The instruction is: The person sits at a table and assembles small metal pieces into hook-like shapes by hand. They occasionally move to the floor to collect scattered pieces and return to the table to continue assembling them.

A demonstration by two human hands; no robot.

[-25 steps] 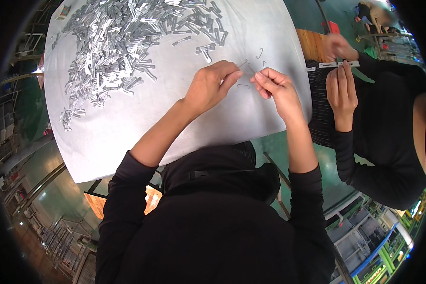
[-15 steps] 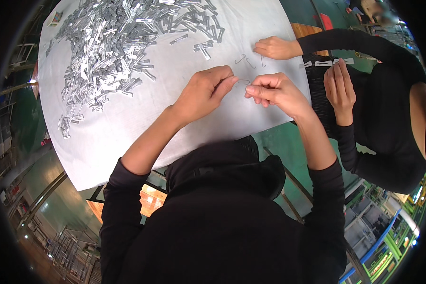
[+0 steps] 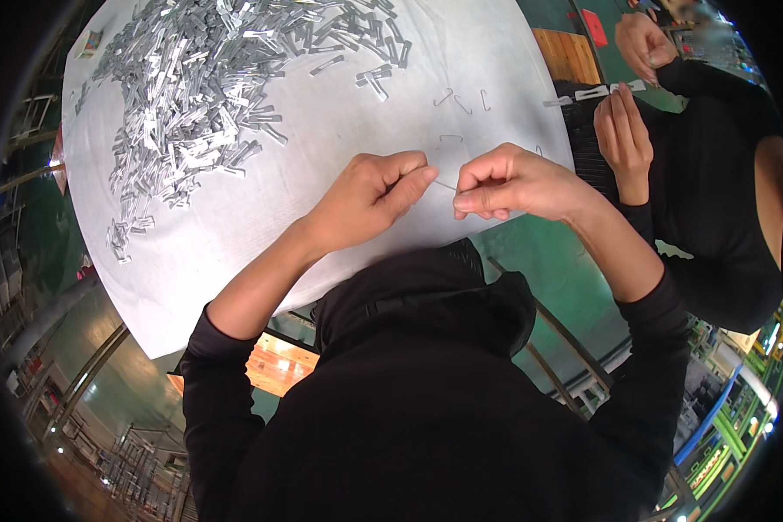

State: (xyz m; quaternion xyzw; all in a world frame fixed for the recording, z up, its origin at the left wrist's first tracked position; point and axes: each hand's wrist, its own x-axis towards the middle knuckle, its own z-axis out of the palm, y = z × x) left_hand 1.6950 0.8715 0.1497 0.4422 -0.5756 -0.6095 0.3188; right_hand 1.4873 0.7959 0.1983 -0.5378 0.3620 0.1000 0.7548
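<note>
My left hand [image 3: 378,196] is closed in a pinch, thumb against bent forefinger, above the near right part of the white-covered table [image 3: 339,113]. To its right my right hand [image 3: 518,183] pinches too, palm side turned down. A thin metal wire [image 3: 445,185] spans the small gap between both sets of fingertips; its ends are hidden in the fingers. Just beyond my hands a bracket-shaped wire piece [image 3: 451,137] lies on the cover. Farther off lie several bent wire hooks [image 3: 485,102], and another wire piece [image 3: 539,150] shows beside my right hand.
A large heap of grey metal clips [image 3: 191,87] covers the far left of the table. A small box [image 3: 89,43] stands at the far left edge. At the right a co-worker's hands [image 3: 625,143] hold a row of pale clips [image 3: 592,93] near the table edge.
My right hand has turned and its forearm has swung outward to the right. The co-worker's far hand has lifted off the table and moved right, to the row of clips.
</note>
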